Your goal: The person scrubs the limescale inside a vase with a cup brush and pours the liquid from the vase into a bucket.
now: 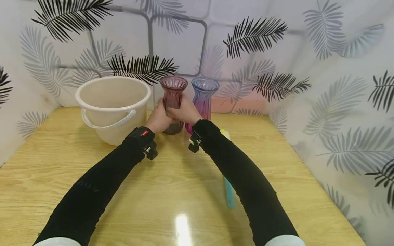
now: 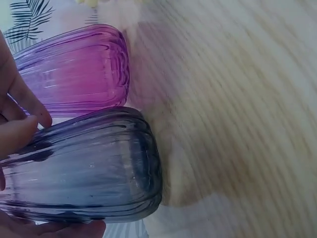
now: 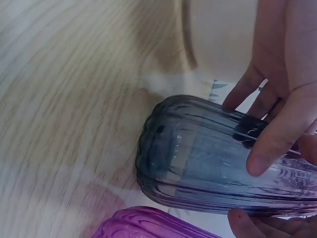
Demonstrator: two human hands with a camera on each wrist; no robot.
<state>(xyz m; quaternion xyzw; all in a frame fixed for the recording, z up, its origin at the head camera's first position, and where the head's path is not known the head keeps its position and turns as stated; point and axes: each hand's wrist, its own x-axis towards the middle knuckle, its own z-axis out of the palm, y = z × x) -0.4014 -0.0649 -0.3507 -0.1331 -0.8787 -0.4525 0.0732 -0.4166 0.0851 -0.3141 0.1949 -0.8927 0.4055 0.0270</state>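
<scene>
Both hands grip one ribbed glass vase [image 1: 173,89], reddish at its flared rim and smoky grey toward the base. My left hand [image 1: 160,118] clasps it from the left, and my right hand [image 1: 187,111] wraps it from the right with the thumb across its front. In the left wrist view the grey lower body of the vase [image 2: 94,171] shows between fingers; its base is close to the wooden tabletop. Just to the right stands a second vase [image 1: 204,99], blue above and pink below, partly hidden behind my right hand and wrist.
A cream bucket [image 1: 140,111] with its handle hanging down stands left of the vases. Under my right forearm lies a brush-like tool with a teal handle [image 1: 229,194] and yellow head [image 1: 225,133]. A leaf-patterned covering [image 1: 246,78] borders the table behind and at the right.
</scene>
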